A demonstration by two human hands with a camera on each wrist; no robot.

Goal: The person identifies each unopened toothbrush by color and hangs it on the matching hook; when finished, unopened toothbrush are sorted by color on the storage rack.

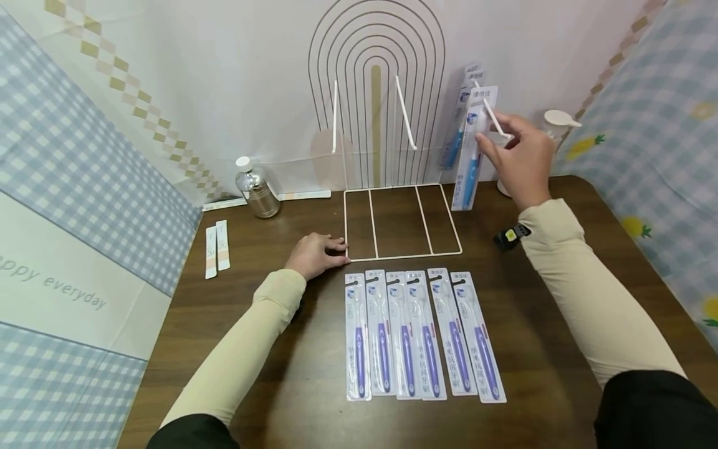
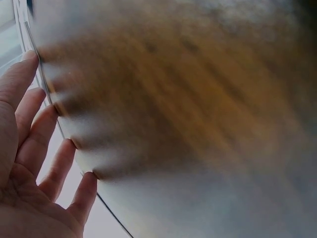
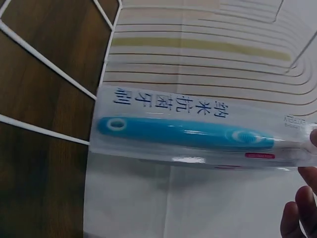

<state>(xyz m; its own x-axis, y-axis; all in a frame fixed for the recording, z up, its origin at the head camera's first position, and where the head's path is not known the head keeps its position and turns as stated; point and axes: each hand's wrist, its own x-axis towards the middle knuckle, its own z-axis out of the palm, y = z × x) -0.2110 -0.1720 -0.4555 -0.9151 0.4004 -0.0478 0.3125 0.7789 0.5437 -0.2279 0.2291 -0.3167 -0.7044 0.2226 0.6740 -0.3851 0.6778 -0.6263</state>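
My right hand (image 1: 524, 159) pinches a packaged blue toothbrush (image 1: 470, 165) by its side edge, beside the tip of the right-hand hook. The hook (image 1: 496, 117) passes through the top of this package. Behind it hangs another packaged blue toothbrush (image 1: 455, 134). In the right wrist view the blue handle (image 3: 183, 131) shows through clear plastic, with fingertips at the right edge. The white wire rack (image 1: 404, 256) stands against the backdrop. With fingers fairly straight and spread, my left hand (image 1: 316, 254) rests at the front left corner of the rack's base.
Several packaged purple toothbrushes (image 1: 406, 337) lie in a row before the rack. Two more hooks (image 1: 335, 118) jut out bare. A silver bottle (image 1: 259, 190) and slim packets (image 1: 216, 246) are at left. A white-lidded container (image 1: 560, 120) stands behind my right hand.
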